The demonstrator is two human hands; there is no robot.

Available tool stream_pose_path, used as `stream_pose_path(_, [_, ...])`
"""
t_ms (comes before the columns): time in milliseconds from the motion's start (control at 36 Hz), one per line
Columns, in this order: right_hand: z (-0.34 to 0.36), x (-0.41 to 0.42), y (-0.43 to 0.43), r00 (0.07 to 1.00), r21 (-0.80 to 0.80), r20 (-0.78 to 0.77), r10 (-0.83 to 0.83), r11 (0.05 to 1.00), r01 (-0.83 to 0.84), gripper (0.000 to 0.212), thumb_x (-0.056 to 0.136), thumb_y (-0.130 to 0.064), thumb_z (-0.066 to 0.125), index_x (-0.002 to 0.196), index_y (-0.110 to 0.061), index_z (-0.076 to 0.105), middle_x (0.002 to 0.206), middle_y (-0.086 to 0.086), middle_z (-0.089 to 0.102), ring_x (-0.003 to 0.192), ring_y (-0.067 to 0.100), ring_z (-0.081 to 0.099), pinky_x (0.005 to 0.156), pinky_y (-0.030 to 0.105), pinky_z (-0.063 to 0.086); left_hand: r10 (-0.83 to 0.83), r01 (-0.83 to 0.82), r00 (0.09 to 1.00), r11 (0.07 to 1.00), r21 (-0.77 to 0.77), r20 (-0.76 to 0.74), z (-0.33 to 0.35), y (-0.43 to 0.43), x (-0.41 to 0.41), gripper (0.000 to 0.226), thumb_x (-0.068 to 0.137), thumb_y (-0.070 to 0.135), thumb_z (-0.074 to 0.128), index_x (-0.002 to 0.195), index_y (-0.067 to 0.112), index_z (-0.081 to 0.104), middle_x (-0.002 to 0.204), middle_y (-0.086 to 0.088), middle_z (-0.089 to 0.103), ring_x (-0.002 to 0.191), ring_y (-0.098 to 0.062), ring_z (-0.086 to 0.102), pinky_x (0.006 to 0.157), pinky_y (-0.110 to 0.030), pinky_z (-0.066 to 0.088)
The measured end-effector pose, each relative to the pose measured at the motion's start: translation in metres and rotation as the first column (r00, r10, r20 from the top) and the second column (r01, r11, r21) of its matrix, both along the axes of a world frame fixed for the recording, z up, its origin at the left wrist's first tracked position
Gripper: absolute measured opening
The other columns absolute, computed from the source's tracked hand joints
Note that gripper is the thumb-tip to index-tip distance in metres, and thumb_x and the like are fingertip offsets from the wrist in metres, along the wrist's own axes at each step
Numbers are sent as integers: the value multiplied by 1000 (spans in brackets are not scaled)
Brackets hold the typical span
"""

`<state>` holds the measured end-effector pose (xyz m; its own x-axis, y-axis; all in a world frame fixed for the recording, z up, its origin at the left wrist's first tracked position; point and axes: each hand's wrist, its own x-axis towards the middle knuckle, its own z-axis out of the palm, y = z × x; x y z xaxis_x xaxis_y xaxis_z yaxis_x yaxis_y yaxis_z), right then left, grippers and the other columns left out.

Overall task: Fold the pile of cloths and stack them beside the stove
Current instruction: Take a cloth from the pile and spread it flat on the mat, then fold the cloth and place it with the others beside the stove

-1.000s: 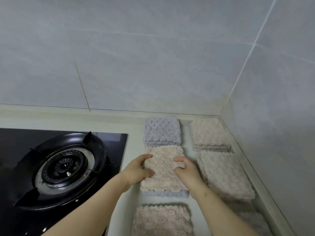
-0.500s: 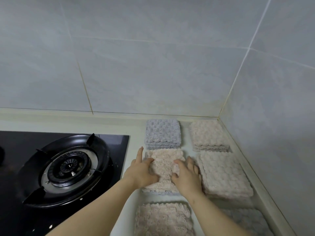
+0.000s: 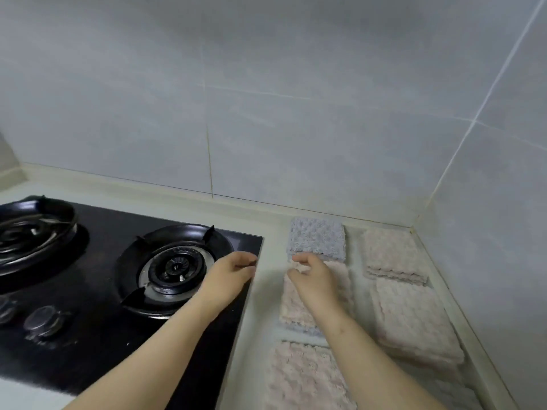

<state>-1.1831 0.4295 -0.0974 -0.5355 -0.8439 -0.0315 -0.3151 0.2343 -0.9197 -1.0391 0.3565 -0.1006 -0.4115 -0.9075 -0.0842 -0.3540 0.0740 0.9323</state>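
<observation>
The left hand (image 3: pixel 233 272) is loose over the stove (image 3: pixel 97 294) edge. The right hand (image 3: pixel 315 279) is loose over the pink cloth (image 3: pixel 291 309). Both hold nothing.

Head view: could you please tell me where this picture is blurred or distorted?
Head view: the left hand, right hand and far-left burner are motion-smeared; head view: the wide lens bows the tile seam; light is soft, shadows faint.
</observation>
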Motion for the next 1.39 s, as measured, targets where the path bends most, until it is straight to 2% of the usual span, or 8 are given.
stream_pose_path(194, [7, 98, -21, 978, 8, 51, 203, 979, -204, 13, 87, -12, 58, 95, -22, 58, 90, -15, 56, 94, 9, 54, 80, 18, 37, 212, -209, 976, 977, 51, -51, 10, 10, 105, 21, 90, 14, 54, 90, 34, 61, 99, 12, 65, 101, -12, 59, 95, -31, 45])
stream_pose_path(306, [5, 175, -28, 937, 13, 67, 343, 939, -345, 12, 87, -14, 59, 92, -25, 60, 93, -14, 59, 94, 6, 56, 76, 16, 39, 308, -307, 951, 951, 35, -36, 10, 21, 188, 18, 89, 18, 55, 89, 35, 62, 95, 11, 67, 94, -9, 61, 81, -26, 46])
stream_pose_path(611, [-3, 450, -31, 778, 32, 137, 613, 782, -622, 12, 87, -14, 55, 94, -23, 61, 97, -11, 60, 91, 7, 56, 71, 15, 43, 625, -622, 780, 780, 66, -40, 3, 57, 448, 16, 90, 13, 52, 95, 23, 63, 94, 3, 66, 88, -12, 62, 70, -24, 46])
stream_pose_path(806, [-2, 591, -29, 687, 36, 132, 714, 689, -723, 13, 89, -12, 53, 98, -19, 61, 95, -10, 59, 89, 6, 54, 70, 11, 41, 704, -704, 710, 709, 35, 17, 2, 75, 581, 18, 91, 17, 50, 101, 26, 63, 100, 4, 64, 93, -11, 60, 70, -22, 44])
stream_pose_path(944, [-6, 653, -45, 650, 69, 118, 751, 646, -760, 11, 91, -14, 51, 96, -19, 59, 93, -6, 58, 88, 10, 53, 68, 15, 41, 750, -748, 662, 661, 65, -10, 1, 74, 648, 18, 90, 14, 52, 85, 28, 62, 92, 6, 66, 89, -14, 62, 68, -23, 43])
stream_pose_path(1139, [-23, 732, -96, 612, 98, 136, 779, 604, -791, 10, 92, -13, 51, 96, -19, 59, 91, -8, 57, 88, 9, 53, 77, 21, 42, 795, -797, 604, 602, 58, 50, -12, 38, 731, 17, 88, 13, 51, 89, 27, 61, 92, -3, 67, 89, -22, 64, 63, -24, 45])
stream_pose_path(1278, [-31, 792, -158, 609, 91, 143, 780, 602, -793, 13, 91, -11, 52, 100, -17, 58, 101, -4, 58, 94, 15, 54, 75, 21, 41, 785, -791, 611, 612, 20, 102, -15, -18, 788, 17, 88, 15, 50, 89, 28, 61, 92, -1, 67, 90, -19, 63, 75, -31, 49])
stream_pose_path(1389, [-35, 834, -216, 657, 94, 161, 737, 651, -753, 15, 91, -12, 52, 104, -17, 57, 104, -1, 58, 91, 16, 54, 63, 21, 40, 750, -757, 653, 652, 45, 109, -15, -74, 826, 18, 87, 14, 50, 86, 29, 60, 91, -2, 66, 88, -21, 63, 69, -26, 46])
